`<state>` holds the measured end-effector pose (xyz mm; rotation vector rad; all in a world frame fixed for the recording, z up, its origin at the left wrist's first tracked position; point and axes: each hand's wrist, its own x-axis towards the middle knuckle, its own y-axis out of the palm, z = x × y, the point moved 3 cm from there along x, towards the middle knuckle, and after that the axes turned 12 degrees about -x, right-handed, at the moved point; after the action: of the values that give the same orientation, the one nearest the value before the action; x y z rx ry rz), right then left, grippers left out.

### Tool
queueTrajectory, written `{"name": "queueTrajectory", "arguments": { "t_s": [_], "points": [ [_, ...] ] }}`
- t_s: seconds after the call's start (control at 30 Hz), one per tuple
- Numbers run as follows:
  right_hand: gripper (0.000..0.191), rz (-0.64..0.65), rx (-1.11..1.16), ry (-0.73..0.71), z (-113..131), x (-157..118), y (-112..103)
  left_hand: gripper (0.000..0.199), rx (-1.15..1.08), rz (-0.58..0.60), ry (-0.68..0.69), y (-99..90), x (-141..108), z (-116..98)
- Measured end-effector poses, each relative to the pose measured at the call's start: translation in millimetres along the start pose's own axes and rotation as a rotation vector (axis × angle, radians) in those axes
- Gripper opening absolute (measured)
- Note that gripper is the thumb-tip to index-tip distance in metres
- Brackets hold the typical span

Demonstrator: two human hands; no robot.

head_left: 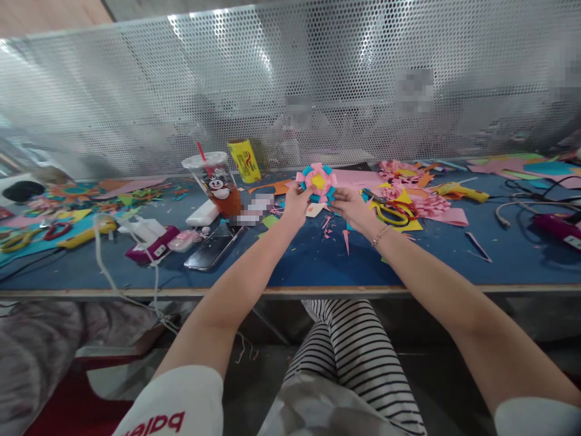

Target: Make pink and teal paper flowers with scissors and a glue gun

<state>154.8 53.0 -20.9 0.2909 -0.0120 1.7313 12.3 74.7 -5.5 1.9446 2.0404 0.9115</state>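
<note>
A paper flower (319, 181) with a yellow centre and pink and blue petals is held up over the middle of the table. My left hand (297, 203) pinches its left edge. My right hand (350, 206) has its fingers at the flower's lower right edge, closed on it. Below the flower lie a small pale paper piece and pink scraps (327, 227). Just right of my right hand rest yellow-handled scissors (394, 213), partly over yellow and pink paper.
A plastic cup of brown drink (222, 188), a yellow box (245, 161), a phone (215, 247) and a purple power strip (152, 245) stand left. Glue guns (463, 192) and cords lie about. A perforated metal panel (290, 79) rises behind the blue table (290, 266).
</note>
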Motion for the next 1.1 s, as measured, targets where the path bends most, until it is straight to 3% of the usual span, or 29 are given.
{"name": "queueTrajectory", "arguments": {
  "t_s": [0.37, 0.6, 1.1],
  "points": [
    [0.027, 0.009, 0.008, -0.031, -1.6, 1.7, -1.1, 0.028, -0.027, 0.061, -0.080, 4.3, -7.3, -2.0],
    [0.038, 0.028, 0.056, -0.018, -1.3, 1.4, -2.9, 0.027, -0.003, 0.062, -0.043, 4.8, -7.4, -3.8],
    [0.038, -0.002, 0.045, -0.003, -2.1, 1.7, -3.6, 0.030, 0.119, 0.028, 0.004, -5.0, 1.2, -0.9]
  ]
}}
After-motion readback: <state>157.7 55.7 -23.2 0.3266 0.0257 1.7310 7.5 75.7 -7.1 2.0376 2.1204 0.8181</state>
